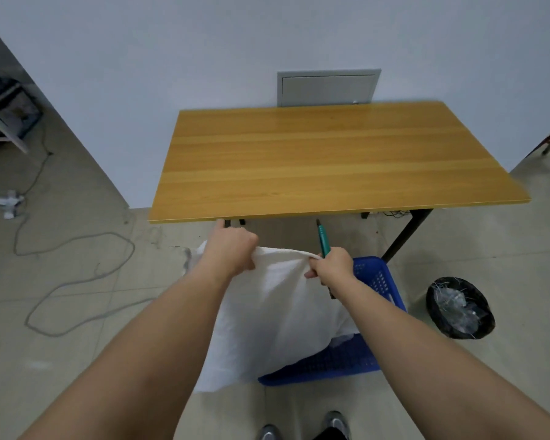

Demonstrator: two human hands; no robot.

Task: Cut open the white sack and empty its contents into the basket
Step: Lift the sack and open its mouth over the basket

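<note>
At the near edge, the toes of two shoes show on the tiled floor. Just beyond them stands the blue basket, with the white sack held up over it. The sack's long axis runs steeply, its lower end down in the near left part of the basket and its top edge up at the hands. Something pale lies in the basket beside the sack's right side, too hidden to name.

Both hands grip that top edge, side by side. The left hand has its fingers curled over a bunch of cloth. The right hand pinches the edge and also holds a green-handled cutter, its tip pointing away towards the table. Neither hand is clearly nearer the sack; both are on it.

Emptying looks under way, and more lift would likely tip out the rest. The basket's far rim and the table's near edge, just beyond the hands, could crowd that lift.

To the right sits a black-lined bin; a cable loops on the left floor. The wooden table stands against the far wall.
</note>
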